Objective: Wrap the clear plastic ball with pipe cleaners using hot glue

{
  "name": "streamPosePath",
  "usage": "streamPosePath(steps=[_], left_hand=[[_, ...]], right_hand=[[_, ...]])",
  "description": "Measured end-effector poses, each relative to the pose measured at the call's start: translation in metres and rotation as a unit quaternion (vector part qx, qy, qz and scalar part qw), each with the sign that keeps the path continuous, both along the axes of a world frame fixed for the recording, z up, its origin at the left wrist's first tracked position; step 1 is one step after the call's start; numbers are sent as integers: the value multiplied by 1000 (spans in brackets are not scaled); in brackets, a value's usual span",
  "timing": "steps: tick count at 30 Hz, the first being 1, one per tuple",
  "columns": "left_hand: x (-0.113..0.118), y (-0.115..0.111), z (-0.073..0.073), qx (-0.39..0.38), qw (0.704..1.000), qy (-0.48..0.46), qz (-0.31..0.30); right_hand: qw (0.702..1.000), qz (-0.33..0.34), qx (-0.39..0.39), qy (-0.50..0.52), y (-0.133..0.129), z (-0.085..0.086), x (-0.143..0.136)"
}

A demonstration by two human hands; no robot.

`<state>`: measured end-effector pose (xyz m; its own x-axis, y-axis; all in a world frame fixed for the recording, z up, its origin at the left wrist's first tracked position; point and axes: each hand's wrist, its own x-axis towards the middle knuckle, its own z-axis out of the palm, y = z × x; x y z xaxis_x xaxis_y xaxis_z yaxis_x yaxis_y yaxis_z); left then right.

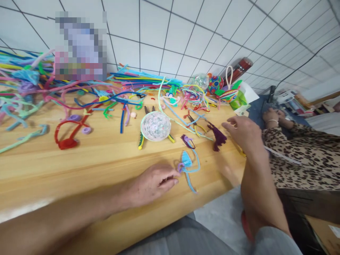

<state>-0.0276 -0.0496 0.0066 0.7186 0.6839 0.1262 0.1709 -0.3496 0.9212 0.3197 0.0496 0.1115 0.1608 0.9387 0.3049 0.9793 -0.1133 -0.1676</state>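
Observation:
My left hand (152,184) is low over the wooden table (106,166), fingers bent and thumb slightly apart. Its fingertips reach a small purple ring on a light-blue pipe-cleaner piece (187,159) with a bent stem. Raised over the table's right end, my right hand (243,131) has its fingers loosely curled and apart, with nothing visible in them. Left of it lies a dark purple tassel (219,137). A pale round ball-like item (156,126) rests on green-and-yellow-handled pliers (141,141). Smaller pliers (198,125) lie nearer the tassel.
Piles of coloured pipe cleaners (148,80) line the wall side. A looped red piece (68,142) lies at left. Behind the tassel stand a patterned ball (215,84) and a red cylinder (243,67). Another person's leopard-print sleeve (297,145) and hands are at right.

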Motion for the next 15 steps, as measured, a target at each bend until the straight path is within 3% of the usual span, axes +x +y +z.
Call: streamPosePath(steps=[4, 9, 12, 15], left_hand=[[0, -1, -5, 72, 997, -1, -17], [0, -1, -4, 69, 997, 0, -20], [-1, -1, 2, 76, 997, -29, -16], [-3, -4, 10, 104, 992, -75, 11]], right_hand=[[979, 154, -129, 34, -13, -30, -55], [963, 215, -155, 50, -35, -57, -84], [943, 266, -148, 137, -39, -50, -80], [909, 327, -150, 210, -48, -29, -80]])
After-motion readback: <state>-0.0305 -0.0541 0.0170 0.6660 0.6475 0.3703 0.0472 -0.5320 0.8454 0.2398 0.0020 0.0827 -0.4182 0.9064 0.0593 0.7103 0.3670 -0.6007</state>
